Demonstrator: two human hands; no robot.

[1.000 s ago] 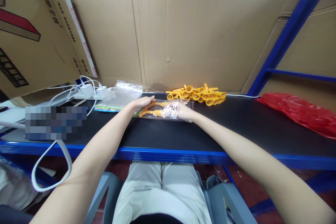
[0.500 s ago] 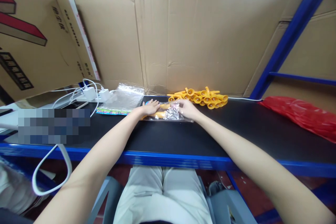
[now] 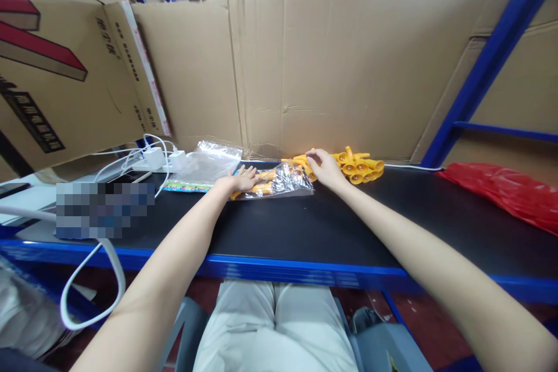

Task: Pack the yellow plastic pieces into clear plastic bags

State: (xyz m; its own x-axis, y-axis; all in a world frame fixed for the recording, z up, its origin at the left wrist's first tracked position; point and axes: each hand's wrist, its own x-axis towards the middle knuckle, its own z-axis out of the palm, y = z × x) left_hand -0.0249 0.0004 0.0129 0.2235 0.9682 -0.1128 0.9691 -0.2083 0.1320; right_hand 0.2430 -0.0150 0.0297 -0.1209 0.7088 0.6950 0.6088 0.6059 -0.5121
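Note:
My left hand lies flat, fingers spread, on the left end of a clear plastic bag with yellow plastic pieces inside, on the black bench top. My right hand has reached past the bag to the pile of yellow plastic trumpet-shaped pieces by the cardboard wall. Its fingers curl over a piece at the pile's left edge; I cannot see whether it grips it.
A stack of clear bags with coloured header cards lies left of the bag. White chargers and cables sit further left. A red plastic bag lies at the right. Cardboard walls the back; a blue shelf post rises right.
My right hand has left the clear bag and moved back and to the right onto the yellow pile. My left hand stays on the bag's left end.

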